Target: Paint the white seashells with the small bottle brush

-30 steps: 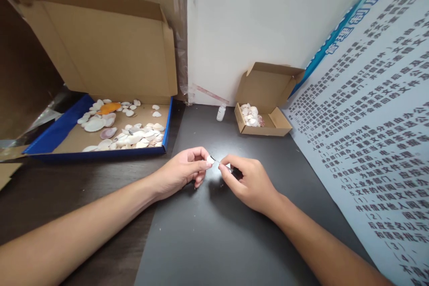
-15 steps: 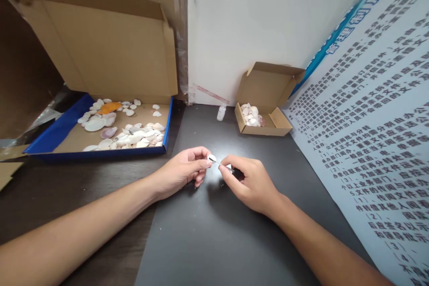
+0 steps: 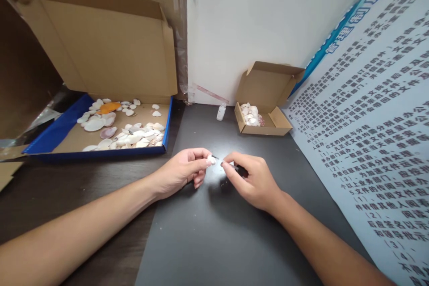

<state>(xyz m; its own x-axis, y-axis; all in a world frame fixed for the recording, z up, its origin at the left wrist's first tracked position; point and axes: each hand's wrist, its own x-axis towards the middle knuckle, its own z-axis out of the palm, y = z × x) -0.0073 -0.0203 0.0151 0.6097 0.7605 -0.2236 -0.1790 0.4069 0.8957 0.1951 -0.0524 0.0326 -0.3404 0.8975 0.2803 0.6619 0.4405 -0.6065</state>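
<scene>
Between the thumb and fingers of my left hand (image 3: 190, 166) is a small white shell (image 3: 211, 159). My right hand (image 3: 250, 176) pinches a thin dark tool (image 3: 236, 167), whose narrow tip points left toward the shell. Whether the tip touches the shell cannot be made out. Both hands are above the dark grey mat (image 3: 187, 241), close together near the middle of the view.
On the left lies an open blue-edged box (image 3: 168, 127) with several shells and an orange one (image 3: 109, 107). Farther back are a small white bottle (image 3: 220, 112) and a small cardboard box (image 3: 266, 131) holding shells. A printed sheet (image 3: 338, 152) slants along the right.
My right hand has shifted slightly right, and the tool's tip has drawn back from the shell's face to its upper edge. The shell has turned a little in my left hand.
</scene>
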